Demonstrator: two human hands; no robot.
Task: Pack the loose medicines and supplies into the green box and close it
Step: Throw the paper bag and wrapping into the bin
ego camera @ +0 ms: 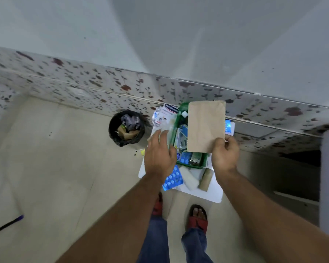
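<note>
The green box point(188, 164) sits open on a white table point(215, 194), partly filled. The right hand point(225, 154) pinches a brown paper envelope point(205, 126) by its lower corner, held above the box. The left hand point(160, 154) hovers at the box's nine o'clock, fingers spread wide, holding nothing. At six o'clock lie a blue pill strip point(172, 178) and two bandage rolls point(189, 177). A black bin point(126, 128) stands well apart at nine o'clock.

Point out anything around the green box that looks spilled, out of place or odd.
Small dark specks and a yellow scrap lie on the floor beside the black bin, like spilled litter. A blue blister pack overhangs the near edge of the white board under the green box. Nothing looks damaged.
</note>
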